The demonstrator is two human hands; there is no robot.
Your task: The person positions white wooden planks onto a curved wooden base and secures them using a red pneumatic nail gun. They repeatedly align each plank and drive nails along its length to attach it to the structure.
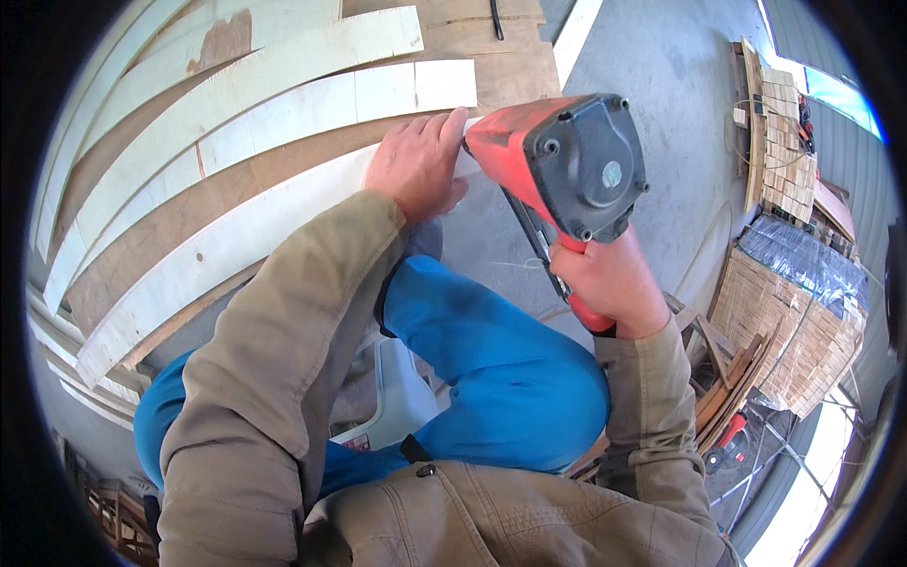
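Note:
My right hand (609, 274) is wrapped round the handle of a red and black nail gun (515, 156). The tool's nose meets the end of the nearest pale wooden board (236, 231). Over that same board end lies my left hand (416, 165), fingers across the far edge and thumb on the near side, holding it. The nail gun's head hides the contact point. Beyond my left hand, more pale boards (312, 104) lie in rows across a brown wooden surface (515, 61).
My bent knee in blue trousers (501, 350) is below the nail gun, with a pale plastic container (397, 387) beside it. At the right are stacked wood blocks (770, 302), loose wood strips (742, 387) and another red tool (727, 442). Grey floor (652, 85) stretches beyond.

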